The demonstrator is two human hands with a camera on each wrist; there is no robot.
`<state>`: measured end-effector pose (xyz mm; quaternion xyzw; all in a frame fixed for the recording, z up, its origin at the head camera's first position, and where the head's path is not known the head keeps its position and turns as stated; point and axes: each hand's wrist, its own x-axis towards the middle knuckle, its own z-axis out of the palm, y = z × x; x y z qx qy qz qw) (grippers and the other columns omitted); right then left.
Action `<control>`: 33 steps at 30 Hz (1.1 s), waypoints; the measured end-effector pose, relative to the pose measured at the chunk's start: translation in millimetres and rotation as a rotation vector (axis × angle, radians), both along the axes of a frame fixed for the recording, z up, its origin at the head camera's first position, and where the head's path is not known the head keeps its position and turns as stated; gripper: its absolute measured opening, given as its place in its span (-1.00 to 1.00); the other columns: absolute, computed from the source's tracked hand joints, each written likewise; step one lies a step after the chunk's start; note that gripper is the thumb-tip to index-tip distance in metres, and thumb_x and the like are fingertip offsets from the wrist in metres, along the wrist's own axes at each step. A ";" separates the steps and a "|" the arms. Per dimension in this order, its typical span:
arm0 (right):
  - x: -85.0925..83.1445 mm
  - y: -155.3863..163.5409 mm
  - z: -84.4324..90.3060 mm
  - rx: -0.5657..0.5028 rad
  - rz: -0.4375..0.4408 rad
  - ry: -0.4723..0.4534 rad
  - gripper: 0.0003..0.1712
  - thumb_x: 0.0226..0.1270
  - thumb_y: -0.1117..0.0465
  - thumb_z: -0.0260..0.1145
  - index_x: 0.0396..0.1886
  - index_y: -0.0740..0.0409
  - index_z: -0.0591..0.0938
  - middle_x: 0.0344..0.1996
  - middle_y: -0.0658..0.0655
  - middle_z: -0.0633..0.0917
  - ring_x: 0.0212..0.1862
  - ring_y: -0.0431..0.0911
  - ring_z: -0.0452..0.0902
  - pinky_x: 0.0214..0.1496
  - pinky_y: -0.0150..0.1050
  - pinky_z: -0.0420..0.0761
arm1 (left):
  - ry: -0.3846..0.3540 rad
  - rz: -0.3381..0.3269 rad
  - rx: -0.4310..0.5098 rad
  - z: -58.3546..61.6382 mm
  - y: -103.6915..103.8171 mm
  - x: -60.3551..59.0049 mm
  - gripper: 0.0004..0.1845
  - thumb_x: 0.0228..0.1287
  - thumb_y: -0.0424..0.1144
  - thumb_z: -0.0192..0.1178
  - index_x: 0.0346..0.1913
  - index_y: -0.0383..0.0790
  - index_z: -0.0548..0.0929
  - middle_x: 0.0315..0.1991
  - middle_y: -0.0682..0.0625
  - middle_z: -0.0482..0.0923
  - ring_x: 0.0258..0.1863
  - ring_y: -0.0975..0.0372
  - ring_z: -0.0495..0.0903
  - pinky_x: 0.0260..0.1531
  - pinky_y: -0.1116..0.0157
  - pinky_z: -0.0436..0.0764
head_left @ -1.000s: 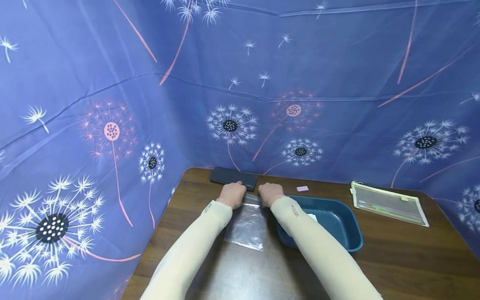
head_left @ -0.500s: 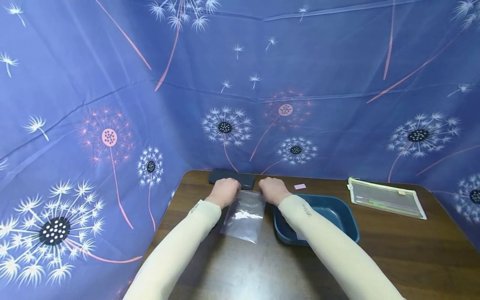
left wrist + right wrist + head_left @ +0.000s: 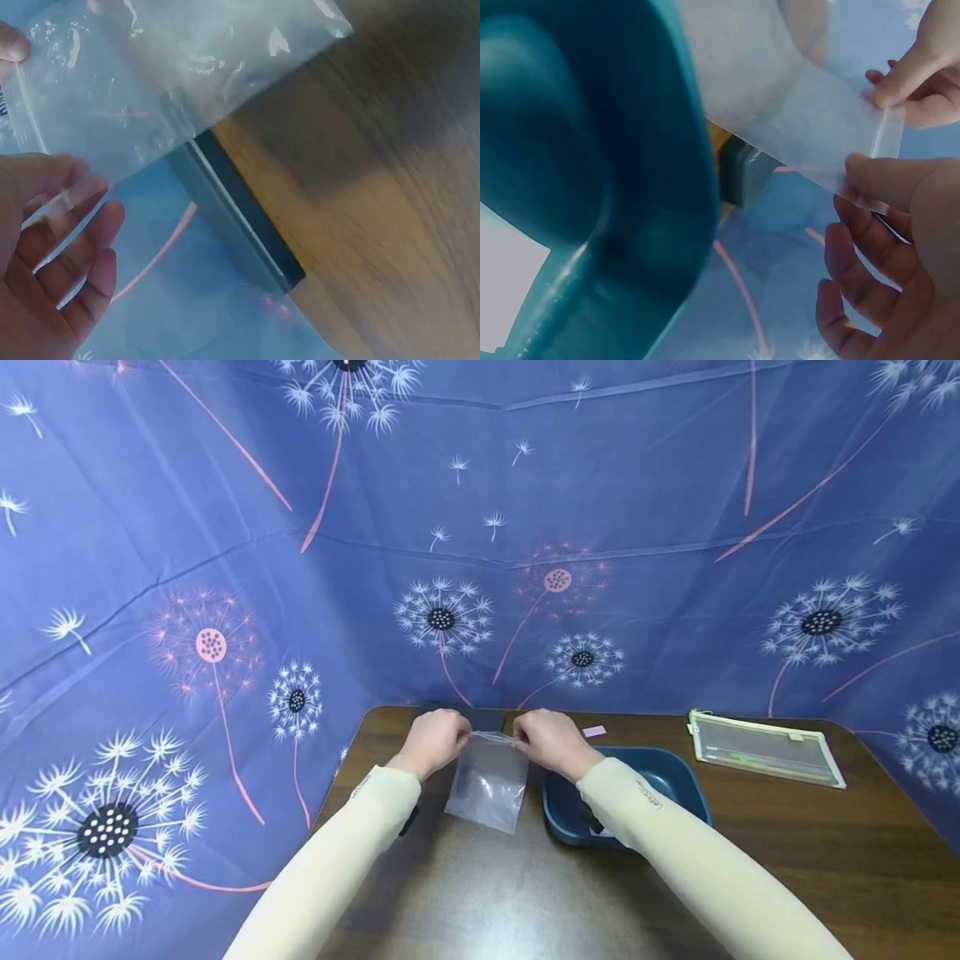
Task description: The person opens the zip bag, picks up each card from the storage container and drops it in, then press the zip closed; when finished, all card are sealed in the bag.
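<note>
Pinching the clear bag's (image 3: 487, 781) top edge, left hand (image 3: 431, 742) and right hand (image 3: 551, 742) hold it lifted off the table (image 3: 787, 860). Blue tray (image 3: 678, 777) sits just right of the fingers, dark case (image 3: 480, 718) just behind them.

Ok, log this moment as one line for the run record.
hands: left hand and right hand pinch top edge of clear plastic bag | bag: lifted, hanging over table | beside: blue tray, dark case behind

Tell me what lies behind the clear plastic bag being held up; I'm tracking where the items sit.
Behind the clear plastic bag, pinched by the left hand and right hand, lies a dark flat case at the table's far edge. The hands cover most of it.
</note>
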<state>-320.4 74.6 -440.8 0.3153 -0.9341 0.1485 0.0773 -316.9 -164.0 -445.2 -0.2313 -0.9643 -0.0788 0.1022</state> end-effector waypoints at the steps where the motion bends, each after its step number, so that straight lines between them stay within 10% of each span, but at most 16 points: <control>1: 3.4 0.6 1.6 -0.012 -0.003 0.014 -0.80 0.37 0.14 0.48 -0.47 -0.03 0.69 -0.58 -0.14 0.58 -0.55 -0.22 0.42 -0.45 -0.18 0.51 | 0.005 0.008 0.021 1.5 0.1 2.0 -0.86 0.40 -0.28 0.32 -0.31 -0.01 0.83 -0.32 0.10 0.72 -0.33 0.19 0.69 -0.27 0.07 0.67; 11: 40.5 12.3 12.3 -0.148 -0.010 0.172 -0.82 0.38 0.19 0.44 -0.46 -0.07 0.69 -0.58 -0.19 0.51 -0.59 -0.29 0.34 -0.49 -0.25 0.41 | 0.028 0.044 0.243 17.5 5.7 19.2 -0.86 0.42 -0.19 0.36 -0.06 -0.07 0.82 -0.08 0.06 0.74 -0.21 0.18 0.72 -0.21 0.11 0.67; 19: 59.3 12.5 8.3 -0.289 -0.041 0.293 -0.82 0.24 0.32 0.41 -0.50 -0.03 0.67 -0.58 -0.15 0.57 -0.57 -0.28 0.36 -0.45 -0.26 0.41 | -0.062 0.223 0.671 13.1 15.3 40.3 -0.73 0.41 -0.21 0.29 0.10 -0.19 0.63 -0.21 0.01 0.73 -0.43 0.29 0.65 -0.35 0.17 0.59; 26: 71.4 8.1 0.9 -0.333 -0.109 0.331 -0.80 0.16 0.31 0.45 -0.52 -0.04 0.63 -0.59 -0.16 0.54 -0.58 -0.26 0.38 -0.51 -0.27 0.42 | -0.382 0.075 1.059 12.5 38.6 62.3 -0.68 0.56 -0.09 0.20 -0.20 -0.33 0.67 -0.38 -0.18 0.71 -0.45 0.00 0.74 -0.36 0.14 0.71; 33: 77.3 4.3 -1.1 -0.362 -0.158 0.309 -0.78 0.16 0.29 0.49 -0.53 -0.07 0.64 -0.61 -0.16 0.54 -0.59 -0.26 0.35 -0.49 -0.25 0.40 | -0.406 0.049 1.032 13.0 48.4 66.5 -0.77 0.51 -0.17 0.23 -0.22 -0.29 0.69 -0.39 -0.13 0.72 -0.39 -0.13 0.75 -0.35 0.26 0.65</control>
